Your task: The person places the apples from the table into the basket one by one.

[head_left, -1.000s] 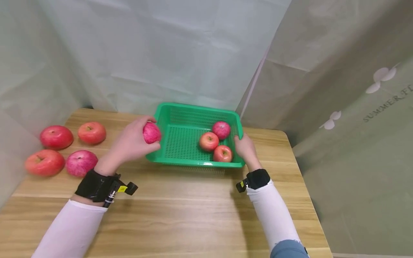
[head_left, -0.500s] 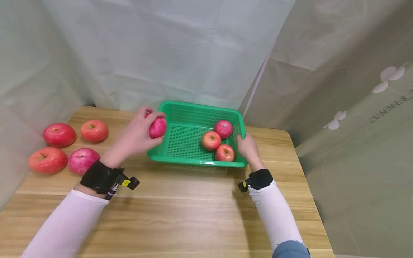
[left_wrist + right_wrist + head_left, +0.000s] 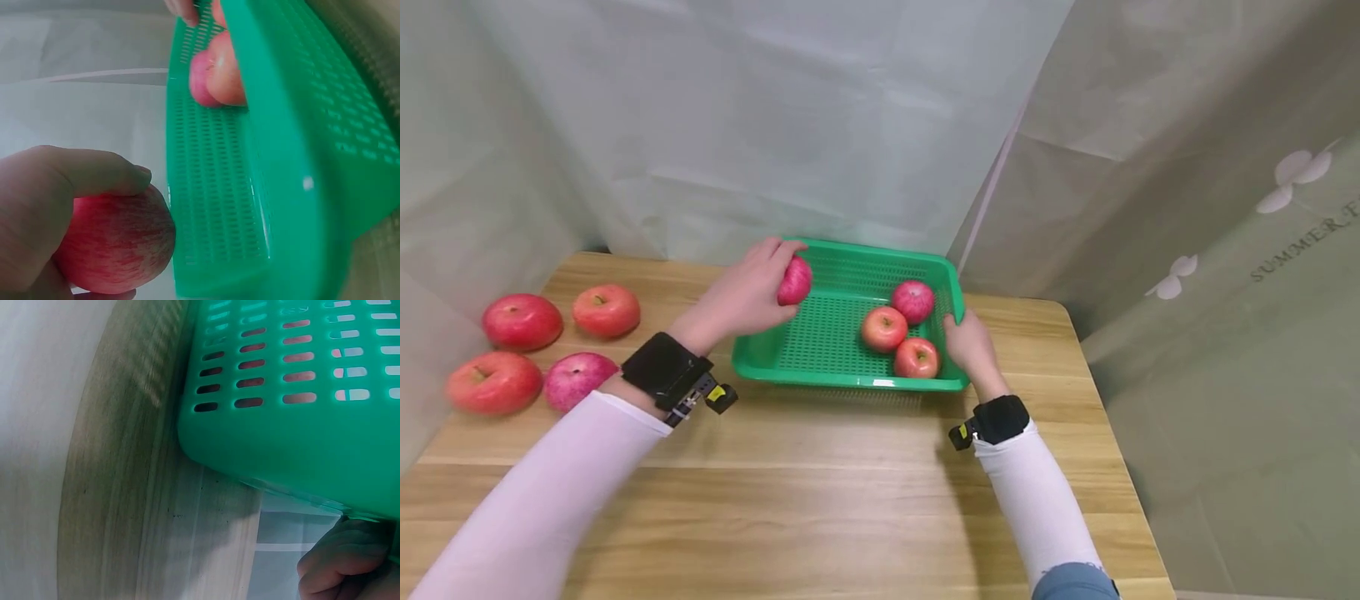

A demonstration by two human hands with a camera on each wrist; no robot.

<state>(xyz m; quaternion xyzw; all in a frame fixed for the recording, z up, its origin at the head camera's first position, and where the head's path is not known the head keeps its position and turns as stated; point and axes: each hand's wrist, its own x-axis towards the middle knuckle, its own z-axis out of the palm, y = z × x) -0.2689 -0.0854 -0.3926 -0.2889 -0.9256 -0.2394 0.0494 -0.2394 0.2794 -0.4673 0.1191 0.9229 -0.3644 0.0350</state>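
My left hand (image 3: 752,292) grips a pinkish-red apple (image 3: 795,281) over the left end of a green plastic basket (image 3: 850,382). In the left wrist view the thumb and fingers curl round that apple (image 3: 122,240), beside the basket's rim. My right hand (image 3: 972,346) holds the basket's right rim, thumb over the edge; its fingers (image 3: 344,559) are partly hidden by the basket in the right wrist view. Inside the basket, toward the right, sit a pink apple (image 3: 913,302) and two orange-red apples, one behind (image 3: 883,329) and one in front (image 3: 917,358).
Several more apples rest on the wooden table (image 3: 820,500) at the left, among them a pink apple (image 3: 578,380) near my left forearm and a red apple (image 3: 522,322) farther back. A pale cloth wall (image 3: 820,117) stands right behind the basket.
My left hand has carried its apple rightward and slightly up, from beside the basket's left rim to over its left end. My right hand keeps its hold on the rim.
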